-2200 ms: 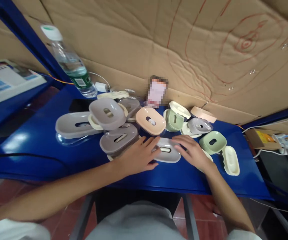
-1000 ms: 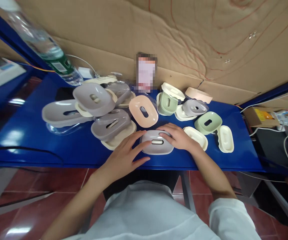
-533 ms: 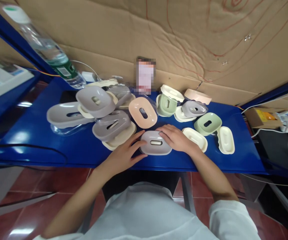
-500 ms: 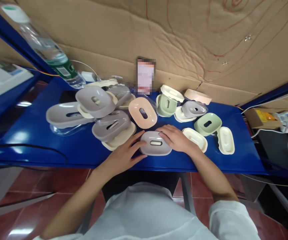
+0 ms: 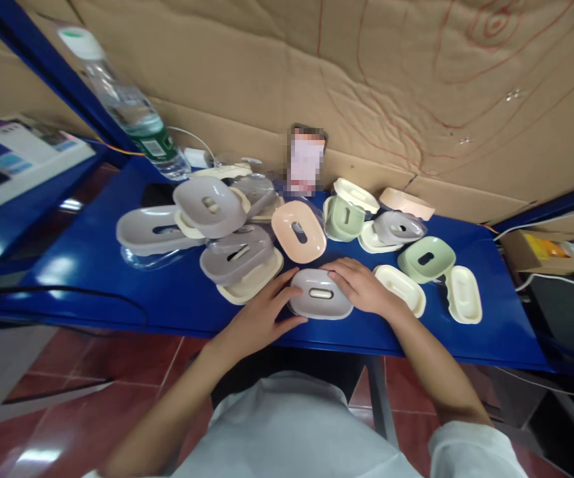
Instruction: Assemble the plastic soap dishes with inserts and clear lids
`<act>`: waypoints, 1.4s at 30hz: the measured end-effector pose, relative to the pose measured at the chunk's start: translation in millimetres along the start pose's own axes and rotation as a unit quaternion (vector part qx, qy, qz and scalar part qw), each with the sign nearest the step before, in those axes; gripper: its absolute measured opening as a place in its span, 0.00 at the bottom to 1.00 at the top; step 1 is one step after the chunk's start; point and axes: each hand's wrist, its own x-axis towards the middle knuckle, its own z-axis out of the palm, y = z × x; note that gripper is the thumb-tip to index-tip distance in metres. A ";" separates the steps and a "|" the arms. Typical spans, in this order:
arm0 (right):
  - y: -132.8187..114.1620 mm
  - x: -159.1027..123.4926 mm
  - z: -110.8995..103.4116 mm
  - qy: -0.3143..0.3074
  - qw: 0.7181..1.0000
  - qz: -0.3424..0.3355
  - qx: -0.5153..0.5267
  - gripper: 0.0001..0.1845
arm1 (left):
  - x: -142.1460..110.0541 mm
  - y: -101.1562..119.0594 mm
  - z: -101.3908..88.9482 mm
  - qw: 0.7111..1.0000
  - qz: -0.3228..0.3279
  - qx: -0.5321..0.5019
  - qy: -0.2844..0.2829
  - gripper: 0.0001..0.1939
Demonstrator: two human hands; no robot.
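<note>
A grey soap dish [image 5: 337, 305] with a slot in its middle lies on the blue table near the front edge; something pale shows through the slot. My left hand [image 5: 260, 318] grips its left end, fingers at the back and thumb at the front. My right hand [image 5: 359, 285] is closed over its right back corner. Just behind sits a peach soap dish [image 5: 287, 229]. To the right of my right hand lies a cream tray [image 5: 401, 287]. Left of the held dish, a grey dish [image 5: 217, 265] rests on a cream tray [image 5: 252, 282].
More grey dishes [image 5: 202, 209] are piled at the left, some with clear plastic. Green dishes [image 5: 434, 259] and cream pieces [image 5: 466, 295] lie right. A phone [image 5: 305, 162] leans on the cardboard wall [image 5: 247, 79]. A water bottle [image 5: 132, 113] stands back left.
The view has shifted, so everything appears farther right and slightly lower. Both hands stay on the grey soap dish with little visible change in grip.
</note>
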 end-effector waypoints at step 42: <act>-4.6 -2.5 -16.2 0.116 0.992 -0.008 -0.049 0.20 | -2.9 2.8 2.6 0.993 0.057 0.083 0.054 0.17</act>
